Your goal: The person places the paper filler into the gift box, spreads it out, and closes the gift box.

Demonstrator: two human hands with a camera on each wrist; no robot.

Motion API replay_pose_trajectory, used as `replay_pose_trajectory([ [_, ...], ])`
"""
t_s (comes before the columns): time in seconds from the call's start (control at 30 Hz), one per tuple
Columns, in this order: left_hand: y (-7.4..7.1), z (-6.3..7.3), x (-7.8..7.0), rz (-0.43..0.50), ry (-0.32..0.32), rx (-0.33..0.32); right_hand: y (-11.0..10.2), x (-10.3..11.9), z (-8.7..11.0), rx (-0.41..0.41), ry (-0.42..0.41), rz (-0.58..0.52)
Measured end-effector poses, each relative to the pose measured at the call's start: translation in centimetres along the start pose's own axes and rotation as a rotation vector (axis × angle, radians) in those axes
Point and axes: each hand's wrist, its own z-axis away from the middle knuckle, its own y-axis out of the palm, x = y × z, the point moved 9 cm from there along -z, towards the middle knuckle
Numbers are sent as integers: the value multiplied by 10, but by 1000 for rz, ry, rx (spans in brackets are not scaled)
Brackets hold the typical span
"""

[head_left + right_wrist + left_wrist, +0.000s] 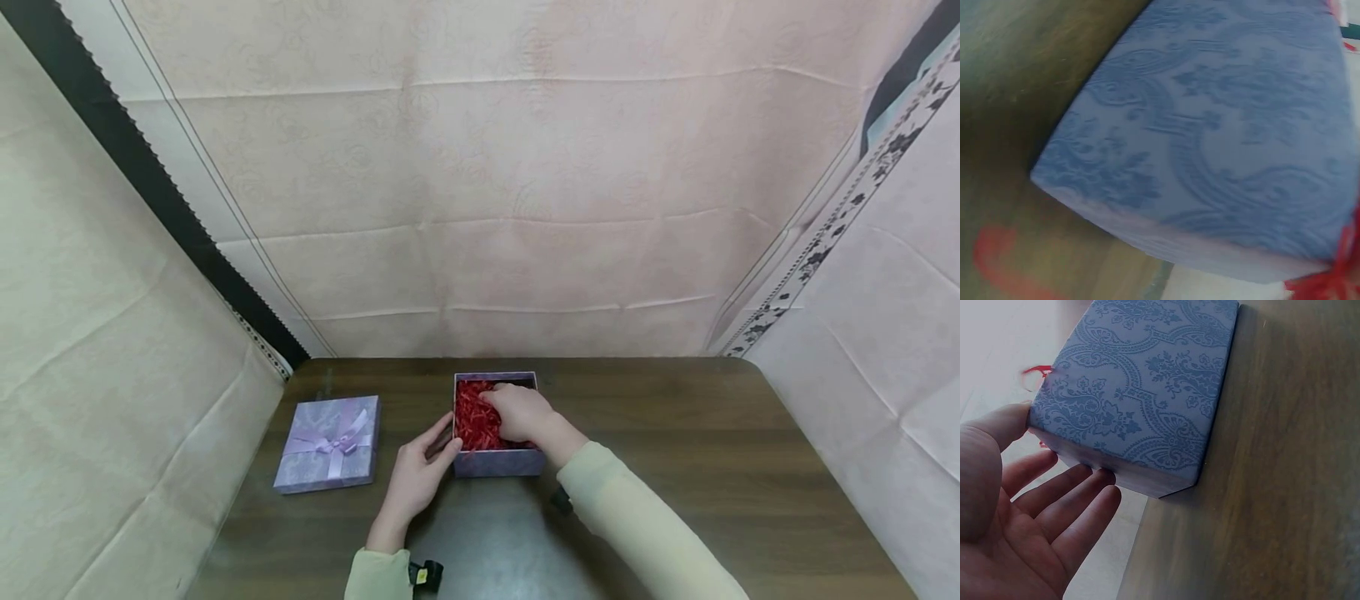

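A purple patterned gift box (498,463) stands lidless on the table, with red shredded paper (474,417) inside. My right hand (521,414) reaches into the box from the right, its fingertips partly buried in the paper; I cannot tell whether they grip any. My left hand (417,471) is at the box's left side. In the left wrist view, the thumb touches the top edge near a corner, while the nearly straight fingers (1079,515) lie against the side wall. The right wrist view shows the box wall (1210,125) and red strands (1329,287), with the hand out of sight.
Left of the box lies its matching lid (327,443), topped with a lilac ribbon bow. The brown wooden table (675,467) ends at a pale cloth wall (525,250) behind, with more cloth hanging at both sides.
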Motion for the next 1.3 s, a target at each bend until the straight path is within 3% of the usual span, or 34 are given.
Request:
replay_pose_trajectory([
  [0.33, -2, 0, 0, -10, -1, -3, -33, 1, 27, 78, -41, -149],
  [0.47, -2, 0, 0, -20, 4, -1, -51, -1, 42, 51, -77, -225],
  [0.6, -1, 0, -1, -27, 6, 0, -61, -18, 58, 5, -71, -373],
  [0.87, -1, 1, -3, -24, 13, 2, -41, -56, 84, -28, 40, -535],
  [1.3, -1, 1, -2, -19, -3, -1, -20, -63, 100, -126, 68, -546],
])
